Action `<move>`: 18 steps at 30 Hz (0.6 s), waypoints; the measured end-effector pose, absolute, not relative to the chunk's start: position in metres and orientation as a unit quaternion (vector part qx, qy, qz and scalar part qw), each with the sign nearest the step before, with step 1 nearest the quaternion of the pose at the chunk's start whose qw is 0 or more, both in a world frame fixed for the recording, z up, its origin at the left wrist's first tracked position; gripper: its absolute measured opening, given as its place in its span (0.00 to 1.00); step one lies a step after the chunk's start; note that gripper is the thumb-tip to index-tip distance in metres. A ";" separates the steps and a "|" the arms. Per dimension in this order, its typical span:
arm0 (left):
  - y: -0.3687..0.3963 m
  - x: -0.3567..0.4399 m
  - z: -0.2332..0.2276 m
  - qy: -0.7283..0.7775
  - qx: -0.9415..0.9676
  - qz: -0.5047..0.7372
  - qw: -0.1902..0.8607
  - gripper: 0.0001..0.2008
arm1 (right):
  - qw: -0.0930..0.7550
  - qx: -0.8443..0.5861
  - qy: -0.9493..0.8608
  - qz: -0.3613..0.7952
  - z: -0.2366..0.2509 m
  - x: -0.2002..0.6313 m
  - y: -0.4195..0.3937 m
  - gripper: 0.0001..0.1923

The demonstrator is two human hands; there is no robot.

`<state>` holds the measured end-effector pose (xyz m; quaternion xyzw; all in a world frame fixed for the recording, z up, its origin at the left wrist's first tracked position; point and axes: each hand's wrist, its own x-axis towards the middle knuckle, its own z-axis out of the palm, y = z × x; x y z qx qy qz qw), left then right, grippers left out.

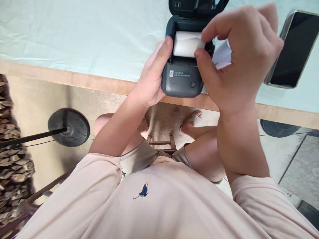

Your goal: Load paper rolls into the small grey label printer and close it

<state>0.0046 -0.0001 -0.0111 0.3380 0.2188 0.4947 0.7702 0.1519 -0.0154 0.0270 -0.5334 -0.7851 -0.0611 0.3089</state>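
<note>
paper roll [187, 45]: lies in an open printer [181, 84] over the edge of the bench [87, 36]. clasps the printer's left side with the left hand [155, 73]. has the right hand [240, 59] at the roll's right end, grip slightly parted; cannot tell if pinching. nearby on the bench, a phone [295, 49].

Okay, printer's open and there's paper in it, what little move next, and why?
Perhaps press the paper gently with your right hand to check it sits properly: the lid is open, that hand is at the paper's right end, and your left hand holds the printer.
</note>
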 end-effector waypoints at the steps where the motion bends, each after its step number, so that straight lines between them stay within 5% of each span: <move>1: -0.001 0.004 -0.011 0.219 0.337 0.491 0.773 0.15 | 0.304 -0.531 -0.789 -0.060 0.028 0.153 -0.016 0.11; 5: -0.003 0.001 -0.009 0.236 0.370 0.483 0.758 0.13 | 0.242 -0.565 -0.788 -0.030 0.030 0.157 -0.013 0.17; 9: -0.003 0.001 -0.010 0.240 0.393 0.464 0.757 0.15 | 0.246 -0.595 -0.765 -0.023 0.030 0.158 -0.011 0.12; 18: 0.001 0.002 -0.003 0.205 0.296 0.486 0.796 0.11 | 0.284 -0.433 -0.855 0.024 0.039 0.159 -0.024 0.08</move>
